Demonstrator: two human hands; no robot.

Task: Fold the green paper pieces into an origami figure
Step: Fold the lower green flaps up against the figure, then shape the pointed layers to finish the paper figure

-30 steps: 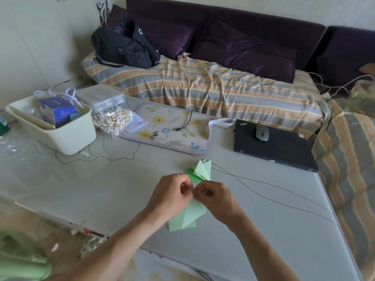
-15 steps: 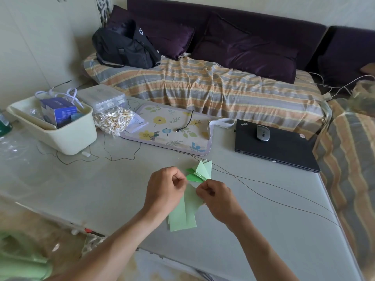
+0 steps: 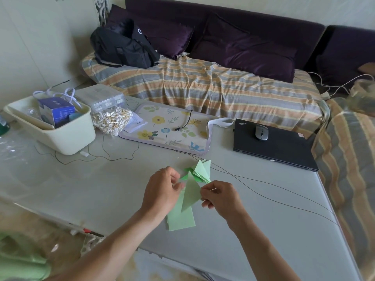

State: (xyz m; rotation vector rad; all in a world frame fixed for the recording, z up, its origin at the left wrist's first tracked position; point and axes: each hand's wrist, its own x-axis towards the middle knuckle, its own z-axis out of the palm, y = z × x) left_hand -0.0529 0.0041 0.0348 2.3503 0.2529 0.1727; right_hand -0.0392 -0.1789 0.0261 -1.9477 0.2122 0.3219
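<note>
Grey table (image 3: 81, 189), near edge, well in front of the laptop (image 3: 272, 147). Both hands up just above the tabletop, close together with one folded green paper piece (image 3: 190, 191) between them. It is a pale green triangle, point up, long edge running down toward the person.

Left hand (image 3: 162, 191): fingers curled, thumb and fingertips pinching the triangle's left edge. Right hand (image 3: 221, 197): fingers curled inward, pinching the triangle's right corner. The hands do not touch each other; only the paper spans the gap.

Under the hands, flat on the table: a small stack of pale green paper sheets (image 3: 181, 220), rectangular, lower edges fanned a little. Whether the held triangle touches the stack, cannot tell.

Just beyond the hands, toward the laptop: a cluster of folded green pieces (image 3: 202, 172), pale triangles standing up, darker green bits at its left side.

Thin black cables (image 3: 274, 189) run across the table from that cluster toward the right edge below the laptop.

Left of the laptop: a floral mat (image 3: 168, 128), a cable end lying on it. A grey mouse (image 3: 261, 132) sits on the closed laptop lid. Far left of the laptop: a cream tub (image 3: 67, 138) holding a blue box (image 3: 56, 112).
</note>
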